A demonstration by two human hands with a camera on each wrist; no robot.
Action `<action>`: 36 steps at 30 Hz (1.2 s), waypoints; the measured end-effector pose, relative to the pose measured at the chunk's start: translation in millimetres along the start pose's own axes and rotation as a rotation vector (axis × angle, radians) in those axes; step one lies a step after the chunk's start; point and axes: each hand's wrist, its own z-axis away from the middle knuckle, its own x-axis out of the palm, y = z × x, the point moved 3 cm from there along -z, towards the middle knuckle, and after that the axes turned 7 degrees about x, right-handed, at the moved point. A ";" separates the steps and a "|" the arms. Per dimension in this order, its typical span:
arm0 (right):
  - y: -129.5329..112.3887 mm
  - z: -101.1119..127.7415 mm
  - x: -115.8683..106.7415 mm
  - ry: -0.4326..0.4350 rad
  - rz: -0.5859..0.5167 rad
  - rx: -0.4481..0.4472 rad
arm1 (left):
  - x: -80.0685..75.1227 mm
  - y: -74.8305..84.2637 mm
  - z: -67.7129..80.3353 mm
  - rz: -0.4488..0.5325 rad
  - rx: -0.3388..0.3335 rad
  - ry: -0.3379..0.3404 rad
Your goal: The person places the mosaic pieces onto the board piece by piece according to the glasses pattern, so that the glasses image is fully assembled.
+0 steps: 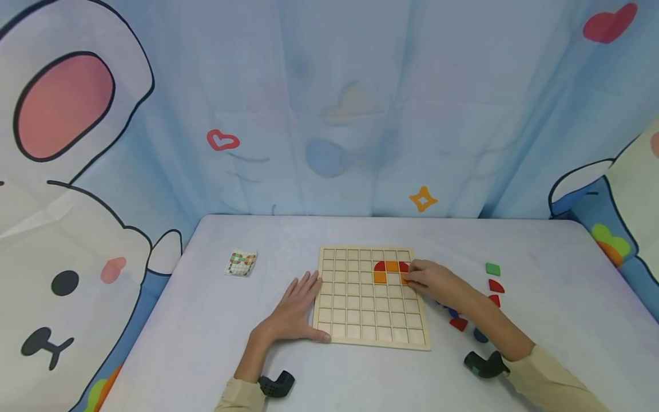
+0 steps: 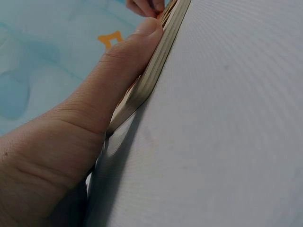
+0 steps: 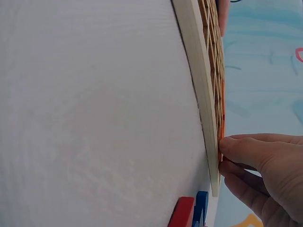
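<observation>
On one board: four tiles, two hands.

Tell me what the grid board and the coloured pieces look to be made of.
Grid board: seemingly pale unfinished wood; its edge shows stacked layers in the left wrist view, suggesting plywood. Coloured pieces: flat, opaquely coloured, matte; possibly painted wood, but no grain shows.
</observation>
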 end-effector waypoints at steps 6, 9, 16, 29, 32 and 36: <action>-3.3 4.2 -2.2 -0.014 0.043 0.038 | -1.5 2.6 -0.6 0.000 0.004 0.001; -3.3 8.1 -5.1 -0.009 0.033 0.082 | -2.8 3.3 -0.8 0.005 0.010 0.006; 16.8 23.6 -23.5 0.049 0.028 0.230 | -3.6 3.5 -1.0 0.027 0.014 0.011; 87.2 56.0 -29.3 0.076 -0.029 0.523 | -1.5 0.5 0.6 0.014 0.021 0.009; 73.9 58.4 -33.8 0.036 -0.052 0.528 | -0.7 0.0 0.0 0.016 0.022 0.006; 61.3 62.2 -33.7 -0.054 -0.059 0.481 | -1.3 0.8 -0.1 0.020 0.024 0.007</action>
